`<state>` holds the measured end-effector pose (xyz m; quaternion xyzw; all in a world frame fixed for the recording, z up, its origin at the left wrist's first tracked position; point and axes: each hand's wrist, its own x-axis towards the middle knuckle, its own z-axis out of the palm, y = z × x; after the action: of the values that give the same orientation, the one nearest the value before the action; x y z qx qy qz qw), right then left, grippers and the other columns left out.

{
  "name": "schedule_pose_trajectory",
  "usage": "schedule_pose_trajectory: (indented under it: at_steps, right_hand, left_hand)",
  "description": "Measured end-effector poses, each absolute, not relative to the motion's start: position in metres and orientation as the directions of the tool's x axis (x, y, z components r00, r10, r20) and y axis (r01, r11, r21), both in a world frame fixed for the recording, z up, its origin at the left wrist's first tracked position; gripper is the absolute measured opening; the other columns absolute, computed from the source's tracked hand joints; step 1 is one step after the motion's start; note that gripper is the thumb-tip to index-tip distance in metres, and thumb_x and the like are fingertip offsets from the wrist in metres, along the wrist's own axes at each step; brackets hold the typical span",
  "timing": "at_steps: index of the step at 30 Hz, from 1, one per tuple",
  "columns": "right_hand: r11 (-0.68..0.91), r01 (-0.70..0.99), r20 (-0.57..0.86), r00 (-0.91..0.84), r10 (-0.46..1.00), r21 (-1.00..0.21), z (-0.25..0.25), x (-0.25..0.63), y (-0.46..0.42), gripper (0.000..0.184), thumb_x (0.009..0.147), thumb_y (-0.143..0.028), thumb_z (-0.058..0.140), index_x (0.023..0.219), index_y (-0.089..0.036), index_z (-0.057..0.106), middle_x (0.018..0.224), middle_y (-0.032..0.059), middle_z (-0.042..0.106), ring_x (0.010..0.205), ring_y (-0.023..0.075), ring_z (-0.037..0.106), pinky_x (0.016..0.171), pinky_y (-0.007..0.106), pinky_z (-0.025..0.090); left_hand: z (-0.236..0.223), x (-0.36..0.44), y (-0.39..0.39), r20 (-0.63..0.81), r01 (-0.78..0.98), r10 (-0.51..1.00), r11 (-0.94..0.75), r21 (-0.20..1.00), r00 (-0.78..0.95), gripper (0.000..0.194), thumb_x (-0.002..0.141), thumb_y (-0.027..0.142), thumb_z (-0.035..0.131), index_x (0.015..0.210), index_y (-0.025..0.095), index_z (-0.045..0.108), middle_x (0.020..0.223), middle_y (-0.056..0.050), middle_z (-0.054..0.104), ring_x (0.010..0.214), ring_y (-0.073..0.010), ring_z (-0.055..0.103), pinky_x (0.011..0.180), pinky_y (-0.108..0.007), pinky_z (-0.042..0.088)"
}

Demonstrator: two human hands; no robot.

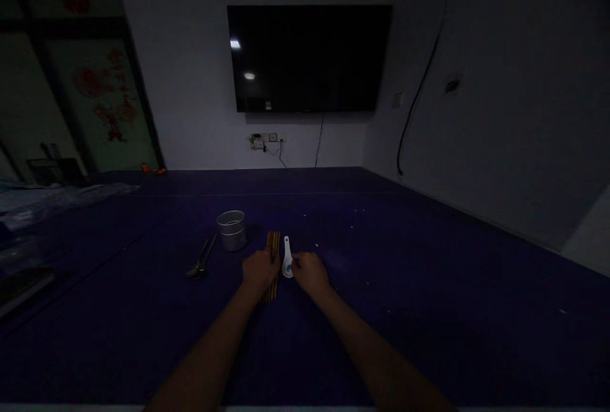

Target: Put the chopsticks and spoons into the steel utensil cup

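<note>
Your 2 forearms point(220, 336) reach forward | left hand point(260, 269): clasping chopsticks point(271, 290) beneath it | right hand point(311, 273): curled at white spoon point(287, 264) on its left, grip unclear to you | metal cup point(232, 234), metal utensils point(199, 267): left of your left hand

Left hand point(260, 268): lay over a row of chopsticks point(272, 245). Right hand point(311, 272): at the bowl of a white spoon point(286, 256), just beside them. Left of these: one metal cup point(232, 231), upright; metal spoons point(199, 268). Beneath: purple surface point(381, 336).
</note>
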<state>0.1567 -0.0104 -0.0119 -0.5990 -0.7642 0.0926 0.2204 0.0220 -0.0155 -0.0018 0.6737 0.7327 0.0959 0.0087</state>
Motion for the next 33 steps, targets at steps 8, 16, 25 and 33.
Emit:
schedule_pose_trajectory:
  at_steps: [8,16,25,33]
  right_hand:
    - [0.263,0.884,0.208,-0.194,0.959,-0.387,-0.015,0.156,-0.009,0.024,0.083,-0.021,0.048,0.093,-0.02,0.07,0.095,0.0091,0.07,0.092,0.0178,0.063,0.073,0.022,0.039]
    - [0.239,0.879,0.214,-0.162,0.963,-0.413,-0.012,0.159,-0.011,0.027,0.085,-0.028,0.048,0.102,-0.024,0.068,0.094,0.007,0.071,0.09,0.0177,0.064,0.072,0.022,0.041]
    - [0.208,0.88,0.252,-0.106,0.962,-0.427,-0.009,0.162,-0.014,0.028,0.086,-0.032,0.046,0.103,-0.025,0.068,0.094,0.0049,0.071,0.088,0.0173,0.065,0.07,0.023,0.042]
    - [0.24,0.876,0.26,-0.138,0.956,-0.418,-0.006,0.161,-0.02,0.029,0.087,-0.033,0.044,0.1,-0.025,0.069,0.097,0.0051,0.071,0.09,0.0169,0.064,0.071,0.022,0.042]
  left_hand:
    - [0.022,0.012,-0.023,0.363,0.988,0.923,0.089,0.13,-0.131,0.05,0.091,0.042,0.019,0.102,0.017,0.06,0.091,-0.013,0.066,0.087,-0.0236,0.061,0.077,-0.035,0.04]
    - [0.041,-0.056,-0.034,0.647,0.794,0.481,0.486,0.364,-0.592,0.041,0.089,0.035,0.025,0.104,0.017,0.058,0.105,-0.013,0.058,0.102,-0.0283,0.048,0.082,-0.042,0.034]
    - [0.016,-0.088,-0.023,0.289,0.699,0.636,0.645,0.309,-0.715,0.041,0.08,0.037,0.039,0.104,0.013,0.062,0.107,-0.02,0.06,0.105,-0.034,0.048,0.077,-0.046,0.037]
    - [0.02,-0.092,-0.019,0.14,0.667,0.663,0.671,0.325,-0.735,0.039,0.077,0.021,0.04,0.109,0.011,0.06,0.109,-0.02,0.061,0.107,-0.0342,0.049,0.081,-0.047,0.035]
